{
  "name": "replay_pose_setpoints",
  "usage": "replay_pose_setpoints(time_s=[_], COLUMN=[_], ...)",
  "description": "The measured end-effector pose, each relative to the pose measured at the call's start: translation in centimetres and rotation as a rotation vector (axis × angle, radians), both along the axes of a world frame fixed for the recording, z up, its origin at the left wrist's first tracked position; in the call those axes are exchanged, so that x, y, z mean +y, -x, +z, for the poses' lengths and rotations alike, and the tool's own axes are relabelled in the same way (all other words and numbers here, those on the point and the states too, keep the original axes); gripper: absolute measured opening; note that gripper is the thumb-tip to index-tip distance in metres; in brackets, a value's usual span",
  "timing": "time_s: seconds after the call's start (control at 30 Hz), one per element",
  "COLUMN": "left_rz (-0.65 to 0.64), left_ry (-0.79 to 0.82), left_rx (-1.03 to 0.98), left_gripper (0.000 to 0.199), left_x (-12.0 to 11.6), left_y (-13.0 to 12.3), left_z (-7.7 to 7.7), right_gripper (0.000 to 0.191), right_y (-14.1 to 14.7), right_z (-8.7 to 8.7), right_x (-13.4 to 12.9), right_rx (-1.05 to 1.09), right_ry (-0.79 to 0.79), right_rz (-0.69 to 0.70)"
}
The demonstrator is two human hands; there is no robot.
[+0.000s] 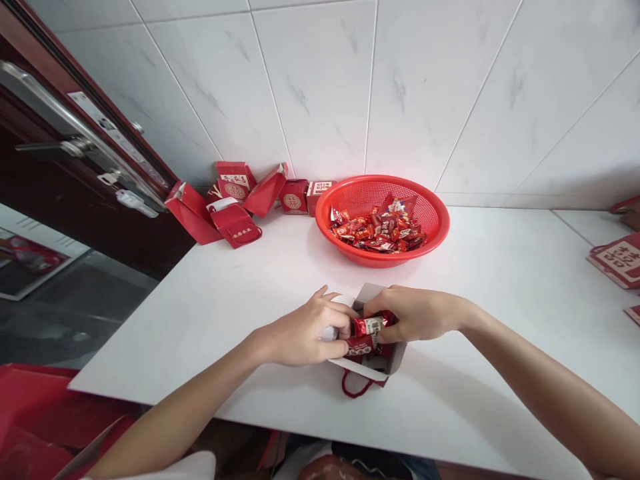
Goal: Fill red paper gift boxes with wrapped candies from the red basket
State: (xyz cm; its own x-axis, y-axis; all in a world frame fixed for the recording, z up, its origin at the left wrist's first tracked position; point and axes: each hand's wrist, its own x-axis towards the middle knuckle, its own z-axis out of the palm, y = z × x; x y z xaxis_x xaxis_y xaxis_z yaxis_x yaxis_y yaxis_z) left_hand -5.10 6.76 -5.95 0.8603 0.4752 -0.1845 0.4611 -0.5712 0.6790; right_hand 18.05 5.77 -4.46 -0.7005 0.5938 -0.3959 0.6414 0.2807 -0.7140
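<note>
An open gift box with white inner flaps and a red cord handle stands near the front of the table. Red wrapped candies lie inside it. My left hand reaches in over the left flap, its thumb and bent fingers closed at the left ends of the candies. From the other side, my right hand dips into the box, fingers curled round the right end of a shiny red wrapped candy. The fingertips of both hands are partly hidden by the candies and box walls.
Behind the box, a red plastic basket holds many wrapped candies. Several red gift boxes stand by the tiled wall at left. Another red box is at the right edge. A dark door borders the white table.
</note>
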Motion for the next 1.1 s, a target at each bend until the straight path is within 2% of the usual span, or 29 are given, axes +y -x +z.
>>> replay_pose_setpoints(time_s=[0.27,0.4,0.6,0.77,0.87,1.0,1.1], left_rz=[0.044,0.022,-0.012,-0.020,0.000,0.071,0.166], left_ry=[0.082,0.144,0.152,0.131,0.119,0.114,0.092], left_rx=[-0.139,-0.208,-0.205,-0.239,-0.222,-0.214,-0.237], left_gripper=[0.015,0.017,0.015,0.016,0.018,0.021,0.023], left_x=[0.2,-0.1,-0.3,-0.4,-0.5,-0.7,-1.0], left_y=[1.0,1.5,1.7,1.7,1.7,1.6,1.3], left_z=[-1.2,-1.8,-2.0,-2.3,-2.4,-2.6,-2.8], right_gripper=[0.012,0.018,0.020,0.028,0.018,0.003,0.014], right_y=[-0.4,0.1,1.3,1.9,1.4,-0.1,-1.0], right_z=[-0.3,-0.1,0.3,0.6,1.0,1.5,1.1], right_x=[0.3,0.2,0.4,0.3,0.1,0.0,-0.4], right_rx=[-0.059,-0.133,-0.147,-0.252,-0.162,0.087,0.255], right_ry=[0.116,0.124,0.122,0.080,0.005,-0.027,0.030], right_rz=[0.002,0.019,0.115,0.216,0.147,-0.060,-0.180])
